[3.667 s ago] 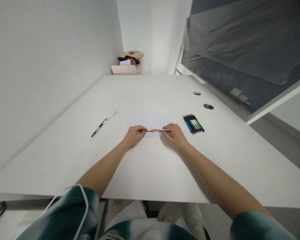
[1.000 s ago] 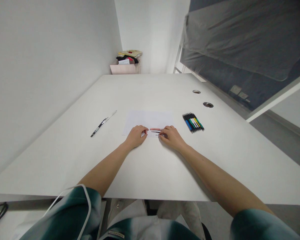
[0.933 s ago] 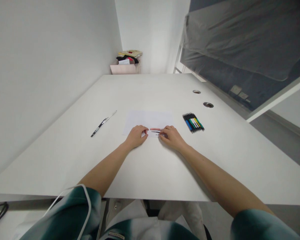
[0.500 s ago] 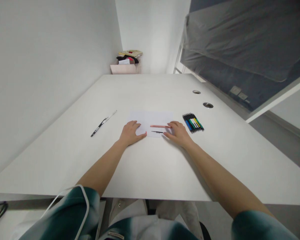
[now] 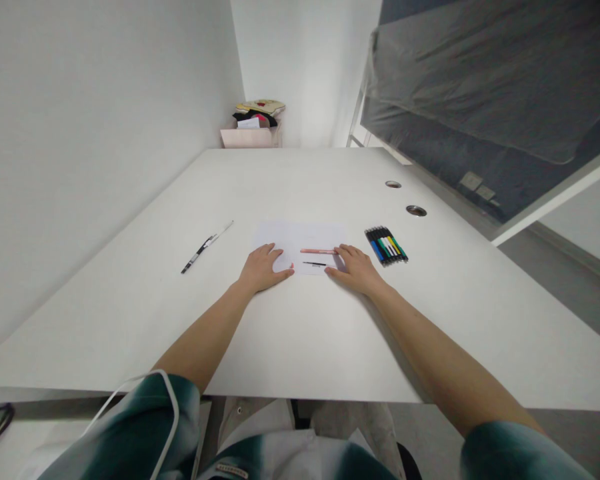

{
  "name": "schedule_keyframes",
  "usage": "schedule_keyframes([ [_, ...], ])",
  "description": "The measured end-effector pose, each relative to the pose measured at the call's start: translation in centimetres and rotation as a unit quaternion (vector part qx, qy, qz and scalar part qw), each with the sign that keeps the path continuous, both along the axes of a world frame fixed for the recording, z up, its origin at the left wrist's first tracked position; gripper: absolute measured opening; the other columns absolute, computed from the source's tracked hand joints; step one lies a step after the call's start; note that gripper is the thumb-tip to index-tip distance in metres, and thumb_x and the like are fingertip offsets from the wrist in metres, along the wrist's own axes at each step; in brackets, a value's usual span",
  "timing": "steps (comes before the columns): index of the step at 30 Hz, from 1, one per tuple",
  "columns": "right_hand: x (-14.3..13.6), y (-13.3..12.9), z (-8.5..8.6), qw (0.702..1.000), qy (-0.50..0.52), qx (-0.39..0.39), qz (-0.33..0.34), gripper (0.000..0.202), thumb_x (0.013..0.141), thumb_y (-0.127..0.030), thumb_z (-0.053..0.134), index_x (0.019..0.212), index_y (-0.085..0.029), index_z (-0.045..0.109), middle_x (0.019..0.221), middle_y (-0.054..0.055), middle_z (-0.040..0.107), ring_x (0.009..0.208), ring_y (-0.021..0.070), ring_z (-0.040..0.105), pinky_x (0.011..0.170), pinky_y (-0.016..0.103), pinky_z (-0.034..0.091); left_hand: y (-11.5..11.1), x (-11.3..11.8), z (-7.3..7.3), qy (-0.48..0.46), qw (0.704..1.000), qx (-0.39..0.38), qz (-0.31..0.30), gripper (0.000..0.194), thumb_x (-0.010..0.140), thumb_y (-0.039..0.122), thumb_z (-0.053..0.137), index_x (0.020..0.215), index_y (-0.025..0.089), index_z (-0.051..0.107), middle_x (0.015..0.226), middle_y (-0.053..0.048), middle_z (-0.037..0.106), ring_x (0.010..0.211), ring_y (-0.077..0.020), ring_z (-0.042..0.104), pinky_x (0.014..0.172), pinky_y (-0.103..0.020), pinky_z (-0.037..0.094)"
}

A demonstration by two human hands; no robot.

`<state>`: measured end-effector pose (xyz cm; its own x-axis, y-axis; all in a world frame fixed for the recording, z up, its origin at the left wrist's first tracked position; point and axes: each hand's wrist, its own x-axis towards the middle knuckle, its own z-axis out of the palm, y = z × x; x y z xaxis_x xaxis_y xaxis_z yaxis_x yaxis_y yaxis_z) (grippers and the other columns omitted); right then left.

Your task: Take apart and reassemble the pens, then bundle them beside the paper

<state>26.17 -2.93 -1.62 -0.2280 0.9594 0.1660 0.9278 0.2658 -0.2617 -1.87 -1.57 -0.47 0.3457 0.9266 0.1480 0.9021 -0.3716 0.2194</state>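
Note:
A white paper sheet [image 5: 300,233] lies on the white table. My left hand [image 5: 263,268] rests open on its left part, thumb apart from the fingers, beside a small pink-red piece [image 5: 292,265]. My right hand [image 5: 356,268] lies open at the sheet's right side, holding nothing. Its fingertips are at the right end of a pink pen-like barrel [image 5: 316,251]. Below the barrel is a thin black refill-like stick [image 5: 314,264], its right end near my right thumb.
Several pens [image 5: 386,245] with coloured parts lie in a row on the right. A black-and-white pen [image 5: 198,254] lies on the left. Two round holes sit near the table's right edge, and a box [image 5: 247,138] with cloth stands beyond the far edge.
My left thumb has shifted slightly off the small pink-red piece. My right hand has moved a little to the left, with its fingers slightly lower.

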Motion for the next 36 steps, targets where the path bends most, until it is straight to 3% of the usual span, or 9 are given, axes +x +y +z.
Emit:
schedule_keyframes([
  [7, 0.1, 0.07, -0.35, 1.0, 0.004, 0.011, 0.005, 0.062, 0.085, -0.051, 0.054, 0.135, -0.014, 0.05, 0.144, 0.019, 0.047, 0.133, 0.0356, 0.041, 0.107, 0.053, 0.035, -0.06, 0.01, 0.08, -0.01, 1.0, -0.002, -0.004, 0.068, 0.081, 0.064, 0.055, 0.129, 0.017, 0.057, 0.145, -0.016, 0.046, 0.135, -0.0331, 0.042, 0.112, -0.049, 0.033],
  [36, 0.19, -0.04, -0.4, 0.999, 0.027, 0.021, 0.015, 0.055, 0.084, -0.051, 0.054, 0.127, -0.017, 0.052, 0.135, 0.017, 0.053, 0.127, 0.0349, 0.046, 0.102, 0.051, 0.038, -0.01, 0.0, 0.04, -0.005, 1.0, -0.007, 0.001, 0.067, 0.08, 0.065, 0.054, 0.129, 0.019, 0.057, 0.145, -0.014, 0.047, 0.135, -0.0319, 0.042, 0.113, -0.047, 0.033],
])
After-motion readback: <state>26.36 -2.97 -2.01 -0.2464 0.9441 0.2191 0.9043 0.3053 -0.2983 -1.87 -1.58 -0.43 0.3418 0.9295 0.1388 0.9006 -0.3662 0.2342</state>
